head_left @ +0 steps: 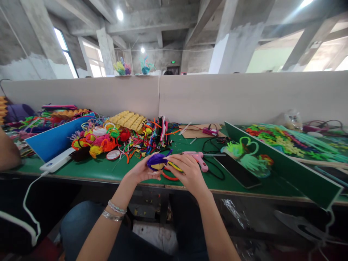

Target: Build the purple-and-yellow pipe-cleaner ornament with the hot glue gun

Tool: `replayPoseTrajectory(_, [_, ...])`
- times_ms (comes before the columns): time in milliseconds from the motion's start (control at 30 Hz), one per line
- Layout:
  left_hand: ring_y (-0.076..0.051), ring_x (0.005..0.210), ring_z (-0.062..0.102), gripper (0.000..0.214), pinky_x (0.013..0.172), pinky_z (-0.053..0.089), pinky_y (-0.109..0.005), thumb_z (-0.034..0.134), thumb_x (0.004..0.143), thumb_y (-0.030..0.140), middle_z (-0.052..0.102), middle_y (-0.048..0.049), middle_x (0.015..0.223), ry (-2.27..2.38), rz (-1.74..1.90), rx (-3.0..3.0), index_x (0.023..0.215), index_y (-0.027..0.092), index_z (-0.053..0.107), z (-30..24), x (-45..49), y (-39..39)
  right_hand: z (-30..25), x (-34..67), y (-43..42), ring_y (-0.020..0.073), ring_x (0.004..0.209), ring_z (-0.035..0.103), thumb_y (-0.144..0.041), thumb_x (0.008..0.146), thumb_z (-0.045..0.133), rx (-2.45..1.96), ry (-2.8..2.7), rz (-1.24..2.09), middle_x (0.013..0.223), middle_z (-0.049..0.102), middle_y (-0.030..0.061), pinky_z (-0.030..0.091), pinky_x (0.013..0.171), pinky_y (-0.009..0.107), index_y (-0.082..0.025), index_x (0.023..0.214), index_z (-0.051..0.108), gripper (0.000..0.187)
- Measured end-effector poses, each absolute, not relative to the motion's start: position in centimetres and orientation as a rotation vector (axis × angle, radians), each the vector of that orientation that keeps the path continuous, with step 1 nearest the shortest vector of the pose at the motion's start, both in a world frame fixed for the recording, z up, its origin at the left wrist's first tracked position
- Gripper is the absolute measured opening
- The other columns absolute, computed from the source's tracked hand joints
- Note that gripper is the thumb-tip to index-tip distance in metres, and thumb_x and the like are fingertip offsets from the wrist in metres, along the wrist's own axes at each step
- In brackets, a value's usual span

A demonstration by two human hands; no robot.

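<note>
Low over the near edge of the green table, my left hand (141,169) is closed around a purple pipe-cleaner piece (157,158) with a tan, egg-shaped part (157,166) showing underneath. My right hand (189,172) has its fingers pressed together at the right end of the purple piece. Whether they grip it or a thin strand is too small to tell. A yellow curved strip (175,166) and a red loop (170,176) show just below the right fingers. Beyond that hand lies a pink glue gun (200,159).
A black phone (237,170) and a green pipe-cleaner swan (251,156) sit at right, before an upright green board (282,166). Left are a blue board (61,137), a white power strip (58,160), colourful yarn-like pieces (102,139) and a yellow egg tray (127,120). Someone's arm (8,150) is far left.
</note>
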State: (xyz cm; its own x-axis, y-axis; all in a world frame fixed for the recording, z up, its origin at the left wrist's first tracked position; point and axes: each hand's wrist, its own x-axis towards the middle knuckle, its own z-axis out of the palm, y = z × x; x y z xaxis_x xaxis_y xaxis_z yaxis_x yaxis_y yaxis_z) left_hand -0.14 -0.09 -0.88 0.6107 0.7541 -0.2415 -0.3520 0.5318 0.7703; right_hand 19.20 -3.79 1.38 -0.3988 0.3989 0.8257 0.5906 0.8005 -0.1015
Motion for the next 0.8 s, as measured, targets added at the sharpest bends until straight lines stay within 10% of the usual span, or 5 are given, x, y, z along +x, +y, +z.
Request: replayPoseTrajectory(800, [-0.015,0.057,0.058,0.034,0.065,0.05,-0.035,0.053,0.079,0.044,0.065,-0.006,0.071,0.536,0.717,0.83,0.096,0.016,0.064,-1.1,-0.4,-0.2,2.4,19.3,-4.6,0.0174,0.094,0.06,-0.029,0.08,0.06,-0.8,-2.104,-0.09,0.102,0.066,0.0045,0.046,0.086,0.034,-0.022,0.104,0.06,0.025])
